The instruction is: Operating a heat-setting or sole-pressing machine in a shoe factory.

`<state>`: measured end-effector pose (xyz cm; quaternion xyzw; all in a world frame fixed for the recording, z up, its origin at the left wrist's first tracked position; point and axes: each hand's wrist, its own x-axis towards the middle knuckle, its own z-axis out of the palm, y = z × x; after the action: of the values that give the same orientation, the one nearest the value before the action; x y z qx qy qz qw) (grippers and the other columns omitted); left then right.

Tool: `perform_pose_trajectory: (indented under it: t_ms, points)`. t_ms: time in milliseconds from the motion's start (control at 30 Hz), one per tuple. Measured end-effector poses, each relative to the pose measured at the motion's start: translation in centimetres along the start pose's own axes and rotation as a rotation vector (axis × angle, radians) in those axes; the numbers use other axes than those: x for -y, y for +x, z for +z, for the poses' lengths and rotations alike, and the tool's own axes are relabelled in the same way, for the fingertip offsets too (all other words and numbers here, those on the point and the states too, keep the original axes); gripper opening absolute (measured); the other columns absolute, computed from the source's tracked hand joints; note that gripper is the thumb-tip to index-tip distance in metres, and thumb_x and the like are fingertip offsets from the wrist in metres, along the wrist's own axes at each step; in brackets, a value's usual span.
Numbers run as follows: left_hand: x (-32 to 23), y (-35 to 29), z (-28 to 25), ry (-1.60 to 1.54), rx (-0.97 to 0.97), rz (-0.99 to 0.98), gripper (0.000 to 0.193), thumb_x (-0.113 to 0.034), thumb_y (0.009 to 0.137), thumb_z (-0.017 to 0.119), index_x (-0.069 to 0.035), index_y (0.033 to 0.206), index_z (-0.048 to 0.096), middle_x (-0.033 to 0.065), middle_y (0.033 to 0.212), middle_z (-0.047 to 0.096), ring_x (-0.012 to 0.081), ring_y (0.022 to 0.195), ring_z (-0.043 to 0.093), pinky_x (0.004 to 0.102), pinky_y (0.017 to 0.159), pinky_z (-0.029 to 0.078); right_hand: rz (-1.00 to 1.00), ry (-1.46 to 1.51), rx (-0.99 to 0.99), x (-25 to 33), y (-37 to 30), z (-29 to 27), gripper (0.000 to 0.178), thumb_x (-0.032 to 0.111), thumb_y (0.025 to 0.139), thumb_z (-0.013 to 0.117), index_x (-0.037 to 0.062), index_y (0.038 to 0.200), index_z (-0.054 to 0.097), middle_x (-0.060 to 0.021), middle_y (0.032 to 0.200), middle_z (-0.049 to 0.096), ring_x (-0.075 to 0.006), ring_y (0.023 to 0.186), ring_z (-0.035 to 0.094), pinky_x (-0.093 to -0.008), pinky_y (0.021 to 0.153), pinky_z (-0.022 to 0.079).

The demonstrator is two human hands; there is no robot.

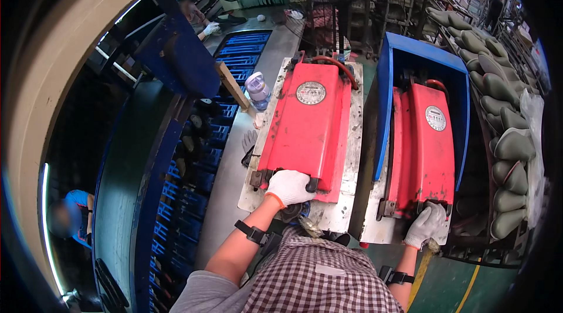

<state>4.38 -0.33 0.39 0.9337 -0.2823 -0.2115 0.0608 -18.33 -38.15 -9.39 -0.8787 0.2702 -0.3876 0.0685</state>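
Note:
Two red metal machine covers stand side by side before me, each with a round grey-and-white dial plate. My left hand (290,188), in a white knit glove, is closed over the dark front handle (313,184) of the left red cover (293,131). That cover lies on a worn white base plate (252,194). My right hand (427,223), also gloved, is closed at the near edge of the right red cover (431,154), where a dark handle partly shows beneath it. A blue metal hood (422,55) surrounds the right cover at the back and sides.
Shoe-shaped grey-green forms (510,144) fill a rack at right. Left stands a steel table (229,195) with a clear plastic jug (257,87) and a grey glove (249,140). Beyond it runs a conveyor of blue slats (241,48). Other people work at far left and back.

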Motion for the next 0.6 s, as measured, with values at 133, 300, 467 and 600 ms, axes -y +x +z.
perform_pose_trajectory:
  t_ms: [133, 300, 467, 600]
  points:
    - [-0.08, 0.05, 0.09, -0.001, 0.002, 0.014, 0.054, -0.062, 0.079, 0.071, -0.01, 0.09, 0.079, 0.0165, 0.083, 0.075, 0.0351, 0.08, 0.075, 0.0474, 0.073, 0.059, 0.038, 0.035, -0.01, 0.3, 0.24, -0.1, 0.021, 0.015, 0.093, 0.057, 0.0018, 0.102, 0.071, -0.0205, 0.108, 0.067, -0.0404, 0.111, 0.059, -0.0536, 0.102, 0.043]
    - [-0.16, 0.02, -0.23, 0.009, 0.015, -0.011, 0.055, -0.064, 0.078, 0.072, -0.011, 0.089, 0.079, 0.0156, 0.083, 0.075, 0.0342, 0.081, 0.075, 0.0459, 0.072, 0.059, 0.024, 0.05, -0.021, 0.37, 0.31, 0.14, 0.02, 0.016, 0.093, 0.058, 0.0032, 0.101, 0.071, -0.0194, 0.107, 0.067, -0.0395, 0.11, 0.06, -0.0528, 0.102, 0.044]
    - [-0.07, 0.05, 0.06, 0.004, -0.006, -0.008, 0.055, -0.063, 0.078, 0.073, -0.009, 0.087, 0.078, 0.0157, 0.082, 0.075, 0.0345, 0.081, 0.075, 0.0461, 0.072, 0.059, 0.011, 0.033, -0.024, 0.31, 0.44, 0.03, 0.021, 0.018, 0.094, 0.058, 0.0035, 0.101, 0.071, -0.0181, 0.106, 0.068, -0.04, 0.111, 0.061, -0.0533, 0.101, 0.045]
    - [0.05, 0.08, 0.23, 0.006, -0.025, -0.004, 0.057, -0.064, 0.077, 0.075, -0.008, 0.086, 0.076, 0.0168, 0.083, 0.074, 0.0357, 0.081, 0.074, 0.0474, 0.072, 0.058, 0.007, 0.035, -0.023, 0.35, 0.43, -0.02, 0.021, 0.019, 0.094, 0.058, 0.0034, 0.101, 0.071, -0.018, 0.106, 0.068, -0.0403, 0.111, 0.061, -0.0536, 0.101, 0.046]
